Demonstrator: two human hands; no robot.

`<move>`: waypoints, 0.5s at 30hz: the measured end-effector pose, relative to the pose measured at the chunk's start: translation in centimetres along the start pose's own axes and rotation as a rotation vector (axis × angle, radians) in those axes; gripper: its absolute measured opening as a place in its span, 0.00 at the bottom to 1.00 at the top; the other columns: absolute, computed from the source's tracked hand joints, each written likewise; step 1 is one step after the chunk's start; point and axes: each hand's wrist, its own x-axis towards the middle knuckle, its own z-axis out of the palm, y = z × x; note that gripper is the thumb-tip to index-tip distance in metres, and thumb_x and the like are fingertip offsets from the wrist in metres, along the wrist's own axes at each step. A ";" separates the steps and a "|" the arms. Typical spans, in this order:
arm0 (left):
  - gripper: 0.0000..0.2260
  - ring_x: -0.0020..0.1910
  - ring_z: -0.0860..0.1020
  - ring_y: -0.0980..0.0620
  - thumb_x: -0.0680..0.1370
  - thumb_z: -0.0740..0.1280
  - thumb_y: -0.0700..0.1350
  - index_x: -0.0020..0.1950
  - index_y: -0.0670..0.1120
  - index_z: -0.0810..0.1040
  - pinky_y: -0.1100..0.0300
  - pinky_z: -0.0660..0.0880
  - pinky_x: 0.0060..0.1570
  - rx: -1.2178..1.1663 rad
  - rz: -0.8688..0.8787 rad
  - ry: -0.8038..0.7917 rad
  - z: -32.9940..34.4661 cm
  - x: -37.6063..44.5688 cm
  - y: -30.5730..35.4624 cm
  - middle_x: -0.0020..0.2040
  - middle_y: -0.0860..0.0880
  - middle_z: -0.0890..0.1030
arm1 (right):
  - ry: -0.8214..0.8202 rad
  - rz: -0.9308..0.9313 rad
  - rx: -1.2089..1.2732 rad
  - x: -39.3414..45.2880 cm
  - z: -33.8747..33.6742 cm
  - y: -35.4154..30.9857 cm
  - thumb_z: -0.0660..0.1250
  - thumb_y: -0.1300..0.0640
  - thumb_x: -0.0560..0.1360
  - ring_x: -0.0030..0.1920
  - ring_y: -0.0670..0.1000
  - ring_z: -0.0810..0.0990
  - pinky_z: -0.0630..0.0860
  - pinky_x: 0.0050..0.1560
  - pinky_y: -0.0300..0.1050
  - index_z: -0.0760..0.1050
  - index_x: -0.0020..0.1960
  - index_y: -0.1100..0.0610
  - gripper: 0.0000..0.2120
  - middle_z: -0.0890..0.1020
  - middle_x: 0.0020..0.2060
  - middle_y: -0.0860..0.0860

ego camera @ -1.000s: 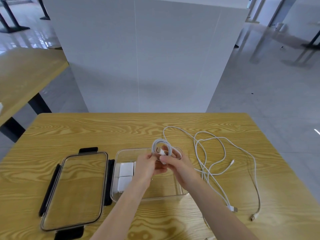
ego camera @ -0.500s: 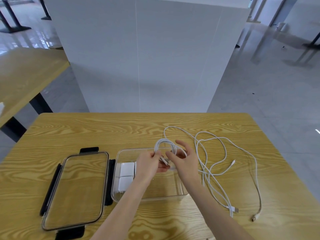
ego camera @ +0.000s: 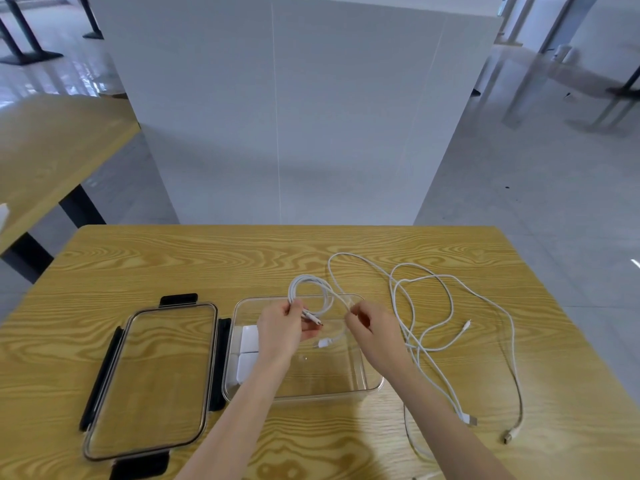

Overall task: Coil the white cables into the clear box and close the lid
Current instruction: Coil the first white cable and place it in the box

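Note:
A clear box [ego camera: 372,388] stands open in the middle of the wooden table, with white chargers [ego camera: 248,355] at its left end. Over the box, my left hand [ego camera: 282,332] pinches a small coil of white cable [ego camera: 310,289]. My right hand [ego camera: 375,332] pinches the free strand of that same cable, whose plug [ego camera: 323,343] dangles between my hands above the box. The clear lid [ego camera: 149,379] with black latches lies flat to the left of the box. More white cables [ego camera: 450,327] sprawl loose on the table to the right.
Two cable plugs [ego camera: 491,427] lie near the table's front right. A white partition [ego camera: 294,109] stands just behind the table. A second wooden table [ego camera: 45,157] is off to the left, with grey floor around.
My hands have drawn apart: the right slid away along the free strand, and the plug end now hangs between them. The coil stays in my left hand.

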 end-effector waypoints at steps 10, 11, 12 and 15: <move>0.11 0.26 0.82 0.50 0.79 0.60 0.39 0.40 0.37 0.76 0.62 0.79 0.27 -0.133 -0.100 -0.119 0.6 -0.9 0.2 0.30 0.41 0.82 | 0.118 0.233 0.667 0.4 1.4 -0.3 0.60 0.67 0.77 0.40 0.55 0.84 0.82 0.43 0.45 0.76 0.41 0.59 0.10 0.83 0.37 0.58; 0.11 0.26 0.82 0.49 0.79 0.60 0.39 0.40 0.36 0.77 0.62 0.79 0.27 -0.142 -0.111 -0.118 0.6 -0.9 0.1 0.29 0.42 0.82 | 0.124 0.253 0.736 0.4 1.5 -0.3 0.60 0.67 0.77 0.40 0.55 0.84 0.82 0.42 0.44 0.77 0.42 0.59 0.10 0.83 0.37 0.58; 0.11 0.26 0.82 0.49 0.79 0.60 0.39 0.40 0.36 0.77 0.62 0.79 0.27 -0.145 -0.120 -0.118 0.7 -0.9 0.1 0.29 0.42 0.83 | 0.121 0.264 0.787 0.4 1.6 -0.3 0.60 0.67 0.77 0.40 0.54 0.83 0.82 0.42 0.43 0.77 0.43 0.60 0.09 0.83 0.38 0.58; 0.12 0.27 0.82 0.49 0.79 0.59 0.39 0.43 0.33 0.78 0.62 0.79 0.27 -0.140 -0.134 -0.138 0.8 -0.7 0.0 0.30 0.42 0.83 | 0.019 0.283 0.961 0.2 1.7 -0.2 0.61 0.66 0.77 0.41 0.55 0.82 0.79 0.46 0.46 0.77 0.48 0.62 0.07 0.83 0.40 0.59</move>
